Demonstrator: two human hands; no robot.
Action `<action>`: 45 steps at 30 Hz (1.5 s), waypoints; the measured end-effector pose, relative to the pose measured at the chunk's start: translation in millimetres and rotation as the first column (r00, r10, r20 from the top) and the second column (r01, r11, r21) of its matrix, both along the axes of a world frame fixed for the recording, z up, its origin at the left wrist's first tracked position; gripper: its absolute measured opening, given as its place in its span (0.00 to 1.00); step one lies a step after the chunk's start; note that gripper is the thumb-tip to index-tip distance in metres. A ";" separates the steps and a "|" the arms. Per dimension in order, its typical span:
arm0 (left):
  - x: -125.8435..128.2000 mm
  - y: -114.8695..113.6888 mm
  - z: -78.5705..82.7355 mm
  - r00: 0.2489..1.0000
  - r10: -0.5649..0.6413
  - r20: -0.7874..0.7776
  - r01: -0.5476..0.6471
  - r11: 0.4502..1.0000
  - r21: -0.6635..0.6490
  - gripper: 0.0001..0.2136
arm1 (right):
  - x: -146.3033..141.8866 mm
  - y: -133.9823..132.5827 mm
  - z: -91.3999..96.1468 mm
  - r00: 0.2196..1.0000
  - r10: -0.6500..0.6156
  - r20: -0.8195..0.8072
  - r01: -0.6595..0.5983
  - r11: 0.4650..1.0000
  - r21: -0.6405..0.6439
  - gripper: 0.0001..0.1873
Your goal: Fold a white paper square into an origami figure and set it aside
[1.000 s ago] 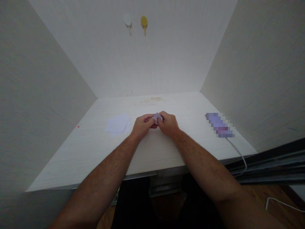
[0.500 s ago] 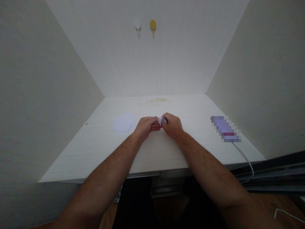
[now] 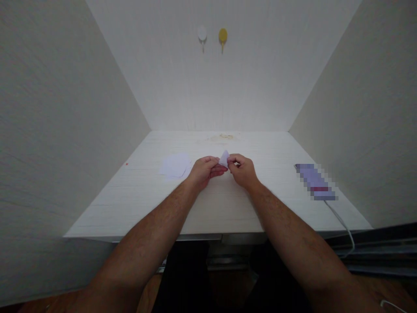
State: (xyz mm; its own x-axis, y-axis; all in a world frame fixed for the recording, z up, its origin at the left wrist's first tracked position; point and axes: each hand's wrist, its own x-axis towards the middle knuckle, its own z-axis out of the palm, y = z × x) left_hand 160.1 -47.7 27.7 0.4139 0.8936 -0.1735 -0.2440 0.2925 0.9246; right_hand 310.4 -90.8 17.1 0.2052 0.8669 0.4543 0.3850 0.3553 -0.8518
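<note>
Between my two hands, over the middle of the white desk (image 3: 224,208), is a small piece of white paper (image 3: 224,158) folded to a pointed shape, its tip facing up. My left hand (image 3: 206,171) pinches its left side between thumb and fingers. On the other side, the thumb and fingertips of my right hand (image 3: 241,167) close on the paper's right edge. Left of my left hand, several loose white paper sheets (image 3: 176,165) lie overlapping on the desk.
A blurred-out phone-like object (image 3: 314,180) lies at the right, with a white cable (image 3: 340,219) running off the desk's front edge. Two hooks, one white (image 3: 202,34) and one yellow (image 3: 223,34), are on the back wall. Side walls enclose the desk.
The folded paper now shows a raised point between my hands, where before it was mostly covered by my fingers. My right fingers have shifted on it. The whole view has moved slightly.
</note>
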 end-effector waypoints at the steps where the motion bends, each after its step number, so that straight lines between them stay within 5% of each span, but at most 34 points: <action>1: -0.2 0.4 -0.3 1.000 0.010 0.006 -0.010 1.000 0.005 0.07 | 0.4 0.8 -0.3 0.997 0.058 -0.058 -0.060 0.998 -0.035 0.07; 4: -0.6 1.1 -0.4 0.999 0.031 0.029 -0.031 1.000 0.004 0.06 | 1.1 1.1 1.5 0.979 0.148 -0.142 -0.163 0.981 -0.104 0.10; 12: 1.0 1.0 -1.8 0.999 0.031 0.040 -0.032 0.999 0.038 0.05 | 0.4 -0.6 6.6 0.996 0.040 -0.082 -0.052 0.988 -0.146 0.09; 19: 1.1 1.3 -3.6 0.999 0.031 0.042 -0.034 0.996 0.083 0.03 | 1.3 2.4 2.5 0.977 0.053 -0.207 -0.094 0.977 -0.194 0.11; 25: 0.3 1.4 -4.2 0.998 0.046 0.042 -0.050 0.992 0.112 0.08 | -0.8 -2.5 8.3 0.986 0.098 -0.138 -0.127 0.967 -0.221 0.14; 38: -0.8 4.9 -9.1 0.996 0.065 0.069 -0.075 0.985 0.157 0.16 | -0.3 -0.3 2.4 0.983 0.181 0.013 -0.181 0.983 -0.034 0.12; 45: -1.0 6.3 -7.8 0.989 0.124 0.077 -0.138 0.967 0.213 0.17 | 0.5 2.0 0.6 0.998 0.055 -0.021 -0.055 0.998 -0.003 0.11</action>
